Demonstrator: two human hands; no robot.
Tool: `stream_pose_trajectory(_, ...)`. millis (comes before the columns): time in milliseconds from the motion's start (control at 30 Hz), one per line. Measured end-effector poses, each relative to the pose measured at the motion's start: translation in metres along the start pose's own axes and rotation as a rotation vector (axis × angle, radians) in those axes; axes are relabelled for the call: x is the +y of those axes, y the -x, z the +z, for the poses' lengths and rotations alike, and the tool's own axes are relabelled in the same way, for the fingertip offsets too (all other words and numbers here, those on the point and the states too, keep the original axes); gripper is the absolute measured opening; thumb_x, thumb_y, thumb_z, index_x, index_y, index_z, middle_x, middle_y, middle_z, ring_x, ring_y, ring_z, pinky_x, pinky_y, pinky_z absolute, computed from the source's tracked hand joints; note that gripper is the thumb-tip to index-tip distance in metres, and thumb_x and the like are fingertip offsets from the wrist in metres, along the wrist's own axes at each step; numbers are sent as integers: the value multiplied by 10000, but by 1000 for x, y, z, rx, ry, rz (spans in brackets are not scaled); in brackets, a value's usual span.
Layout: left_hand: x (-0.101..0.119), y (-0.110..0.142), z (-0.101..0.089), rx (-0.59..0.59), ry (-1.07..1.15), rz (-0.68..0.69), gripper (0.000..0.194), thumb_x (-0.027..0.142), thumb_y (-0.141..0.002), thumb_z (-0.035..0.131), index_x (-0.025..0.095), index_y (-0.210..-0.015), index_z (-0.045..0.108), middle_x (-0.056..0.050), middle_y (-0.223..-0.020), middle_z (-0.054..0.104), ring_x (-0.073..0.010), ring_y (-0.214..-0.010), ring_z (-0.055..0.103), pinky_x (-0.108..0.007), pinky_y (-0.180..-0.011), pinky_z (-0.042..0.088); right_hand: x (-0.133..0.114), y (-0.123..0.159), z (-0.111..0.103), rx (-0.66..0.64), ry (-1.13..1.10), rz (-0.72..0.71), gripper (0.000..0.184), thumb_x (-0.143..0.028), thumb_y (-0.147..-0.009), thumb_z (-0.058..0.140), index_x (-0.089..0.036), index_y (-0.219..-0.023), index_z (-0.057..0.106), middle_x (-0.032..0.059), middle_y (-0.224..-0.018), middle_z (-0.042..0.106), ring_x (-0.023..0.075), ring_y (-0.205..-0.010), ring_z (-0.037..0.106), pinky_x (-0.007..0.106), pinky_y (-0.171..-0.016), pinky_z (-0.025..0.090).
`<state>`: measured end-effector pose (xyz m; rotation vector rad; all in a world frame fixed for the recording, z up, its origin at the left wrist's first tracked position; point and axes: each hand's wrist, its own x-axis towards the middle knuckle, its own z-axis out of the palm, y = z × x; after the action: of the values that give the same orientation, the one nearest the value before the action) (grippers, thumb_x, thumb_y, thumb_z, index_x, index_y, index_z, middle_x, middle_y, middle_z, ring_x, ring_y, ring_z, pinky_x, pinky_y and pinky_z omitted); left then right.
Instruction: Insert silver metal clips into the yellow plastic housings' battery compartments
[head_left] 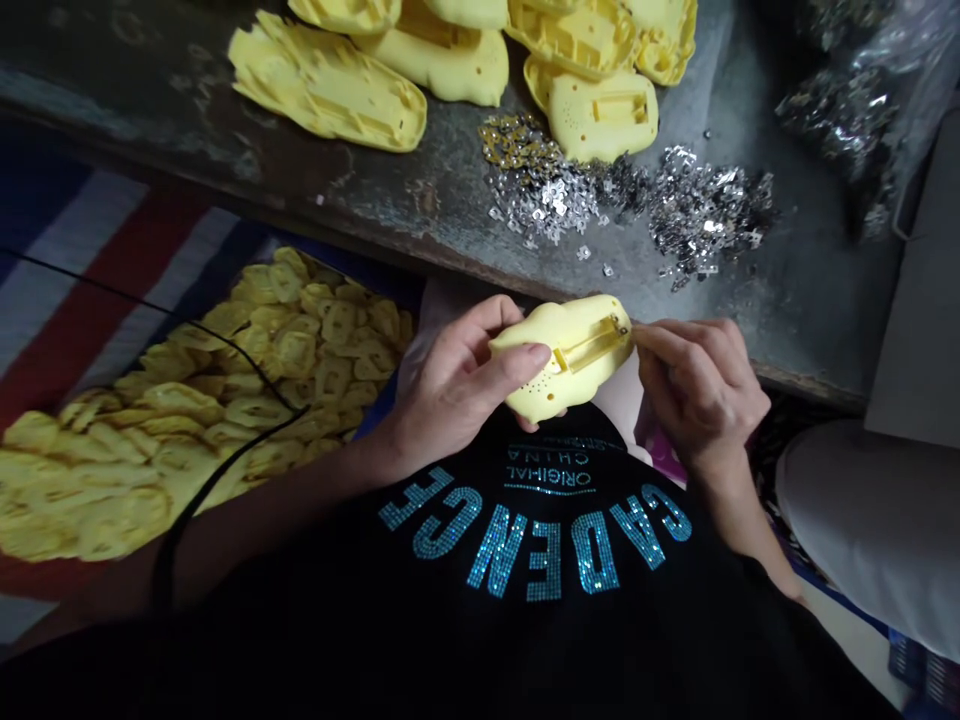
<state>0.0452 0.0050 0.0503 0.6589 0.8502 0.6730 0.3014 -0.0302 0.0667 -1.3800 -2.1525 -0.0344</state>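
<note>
Two hands (469, 380) (697, 385), one held shell (589, 350), dozens of heaped shells (289, 350)

- I can't tell whether the right hand (697, 385) pinches anything;
- my view's top edge crops several yellow shells (345, 12);
- the held shell (576, 378) hides part of the left hand (466, 388)

Can pass over the bare left part of the worktop (142, 90); blocked farther back by yellow shells (322, 90), and rightward by heaped metal pieces (555, 195).
</note>
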Motion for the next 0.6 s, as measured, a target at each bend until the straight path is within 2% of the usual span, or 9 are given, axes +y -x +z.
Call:
stream_pose_trajectory(133, -1, 1, 0, -7, 24, -2, 497, 513, -942, 926, 249, -1025, 512, 15, -881, 805, -228, -677, 846, -225, -439, 608, -5, 5, 3, -4, 7, -20, 372, -69, -1060, 767, -288, -1360, 766, 62, -1190, 898, 250, -967, 786, 429, -827, 643)
stream_pose_trajectory(200, -5, 2, -2, -9, 8, 9, 479, 527, -962, 907, 251, -1044, 524, 6, -913, 801, -214, -687, 829, -233, -455, 613, -5, 5, 2, -2, -48, 26, 359, -74, -1067, 758, -301, -1343, 787, 61, -1192, 896, 248, -980, 792, 435, -846, 648)
stream_pose_trajectory(267, -8, 4, -5, 2, -56, 46, 445, 538, -991, 880, 252, -1052, 545, 8, -911, 774, -181, -675, 776, -232, -483, 605, -1, 2, 1, -5, -184, 145, 294, -126, -1081, 769, -309, -1307, 813, 50, -1168, 884, 233, -993, 800, 420, -859, 655)
stream_pose_trajectory(333, -9, 7, -7, 43, -204, 125, 417, 536, -1005, 874, 248, -1033, 574, 24, -849, 707, -140, -642, 674, -218, -507, 554, 7, -2, 0, -59, -389, 300, 226, -248, -1080, 825, -297, -1301, 825, 44, -1171, 865, 216, -1003, 805, 388, -846, 659)
stream_pose_trajectory(433, -4, 10, -2, 76, -482, 300, 368, 482, -1010, 880, 236, -986, 606, 37, -790, 621, -108, -625, 524, -224, -526, 426, 23, -11, 1, -254, -684, 452, 345, -437, -1057, 880, -244, -1333, 807, 51, -1182, 855, 201, -1002, 810, 354, -854, 667)
stream_pose_trajectory(500, 2, 12, 3, 23, -603, 411, 315, 421, -1025, 862, 230, -979, 616, 28, -836, 654, -108, -656, 523, -246, -561, 412, 30, -16, 2, -335, -782, 486, 369, -480, -1051, 882, -224, -1300, 793, 36, -1117, 852, 183, -956, 801, 333, -852, 663)
stream_pose_trajectory(600, 8, 12, 8, -105, -664, 466, 302, 367, -1002, 891, 222, -992, 626, -20, -1042, 788, -134, -779, 667, -268, -677, 536, 34, -17, 4, -307, -820, 482, 377, -486, -1000, 931, -223, -1225, 781, -3, -1037, 830, 150, -875, 772, 289, -801, 640)
